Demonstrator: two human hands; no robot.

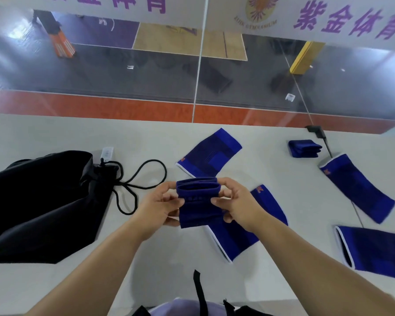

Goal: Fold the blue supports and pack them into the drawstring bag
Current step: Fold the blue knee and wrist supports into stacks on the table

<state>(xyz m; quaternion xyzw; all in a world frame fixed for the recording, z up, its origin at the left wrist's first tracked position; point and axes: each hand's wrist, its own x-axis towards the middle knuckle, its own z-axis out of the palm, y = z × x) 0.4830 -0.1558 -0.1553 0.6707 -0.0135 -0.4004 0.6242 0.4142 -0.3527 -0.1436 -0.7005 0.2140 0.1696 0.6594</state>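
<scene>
Over the pale grey counter, the left hand and the right hand hold a folded dark blue knitted support between them, lifted off the surface with its doubled-over top edge facing up. The left hand's fingers and thumb pinch the left side of the fold, and the right hand's fingers and thumb pinch the right side, so both hands are curled round the fabric rather than spread wide. To the left lies the black fabric drawstring bag, slumped flat on the counter, its gathered mouth turned toward the hands and its black cord looped loosely out beside it; whether the mouth is open enough to take anything is hard to tell from this angle. Behind the hands an unfolded blue support with a white edge lies flat, and another flat blue support sits partly beneath the right hand. Further right, a long blue support with an orange mark lies at a slant, a fourth blue support rests at the right edge of view, and a small already folded blue bundle sits near the back of the counter, well apart from the bag. Beyond the counter a glass pane looks out on a gym floor.
</scene>
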